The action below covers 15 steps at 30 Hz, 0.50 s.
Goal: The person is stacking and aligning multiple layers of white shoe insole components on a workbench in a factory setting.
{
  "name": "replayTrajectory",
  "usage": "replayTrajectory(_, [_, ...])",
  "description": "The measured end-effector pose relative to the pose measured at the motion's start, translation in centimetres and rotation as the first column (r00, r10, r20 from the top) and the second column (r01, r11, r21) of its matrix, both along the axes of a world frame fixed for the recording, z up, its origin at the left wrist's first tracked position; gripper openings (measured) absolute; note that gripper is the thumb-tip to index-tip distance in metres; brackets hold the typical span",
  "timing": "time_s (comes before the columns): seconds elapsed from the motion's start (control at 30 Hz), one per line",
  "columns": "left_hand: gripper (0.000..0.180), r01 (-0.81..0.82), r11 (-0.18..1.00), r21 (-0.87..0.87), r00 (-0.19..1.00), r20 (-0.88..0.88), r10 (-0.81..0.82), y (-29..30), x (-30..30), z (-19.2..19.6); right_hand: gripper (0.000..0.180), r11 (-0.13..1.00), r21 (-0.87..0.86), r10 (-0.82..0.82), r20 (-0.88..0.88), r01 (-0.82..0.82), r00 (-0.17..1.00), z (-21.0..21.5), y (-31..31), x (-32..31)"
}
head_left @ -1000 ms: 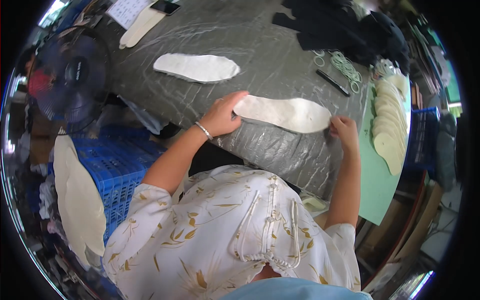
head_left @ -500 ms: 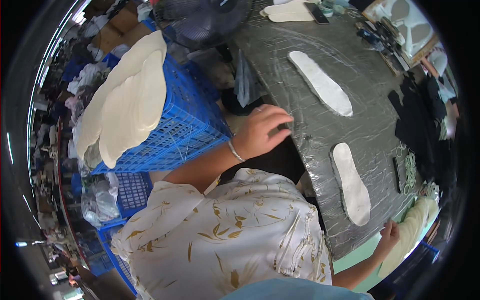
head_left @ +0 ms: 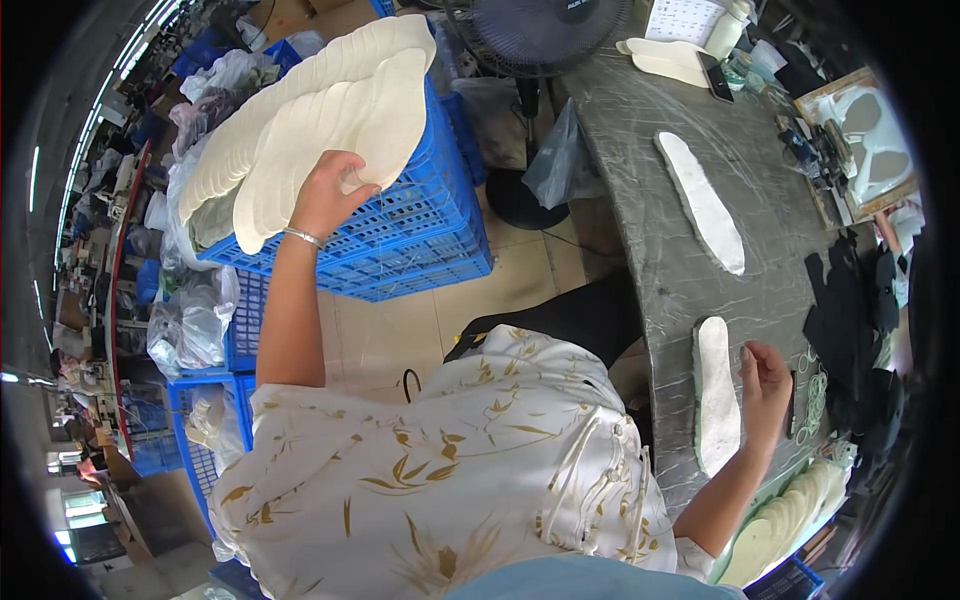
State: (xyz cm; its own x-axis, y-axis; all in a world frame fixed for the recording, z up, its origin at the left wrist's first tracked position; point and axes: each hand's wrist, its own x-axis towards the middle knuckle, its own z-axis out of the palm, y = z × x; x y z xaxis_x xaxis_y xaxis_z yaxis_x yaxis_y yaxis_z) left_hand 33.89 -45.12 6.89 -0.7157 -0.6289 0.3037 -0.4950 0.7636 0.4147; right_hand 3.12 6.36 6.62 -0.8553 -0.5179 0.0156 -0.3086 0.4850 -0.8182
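My left hand (head_left: 328, 197) is at the edge of a fanned pile of cream insoles (head_left: 275, 130), its thumb and fingers curved and apart. The pile lies on top of blue plastic crates (head_left: 425, 225) to my left. Whether the fingertips touch the insoles is unclear. Over the dark work table (head_left: 660, 300) hovers my right hand (head_left: 768, 388), fingers bent and apart, with nothing visible in it. Just left of it a white insole (head_left: 715, 405) lies flat. Farther up the table rests a second white insole (head_left: 703, 208).
Overlapping insoles (head_left: 785, 520) lie on a pale green surface at the near right. Dark cloth (head_left: 845, 320) and green cord (head_left: 812, 405) lie along the table's right side. A fan (head_left: 545, 35) stands beyond the crates. A phone (head_left: 715, 77) lies at the far end.
My left hand has swung from the table's edge leftward to the insole pile on the crates. My right hand has moved forward from the near-right insoles to beside the nearer white insole. The view has shifted left.
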Motion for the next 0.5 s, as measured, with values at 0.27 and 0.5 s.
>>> replayTrajectory(0.27, [0.030,0.195,0.981,-0.001,0.974,0.120,-0.194,-3.1,-0.5,1.9,0.016,1.000,0.002,0.010,0.011,-0.010,1.000,-0.4,0.1,1.3])
replayTrajectory(0.5, [0.012,0.319,0.943,-0.092,0.947,0.061,-0.315,-3.2,-1.5,2.4,0.016,0.999,-0.022,-0.028,0.028,0.028,0.999,-0.7,-0.2,2.1])
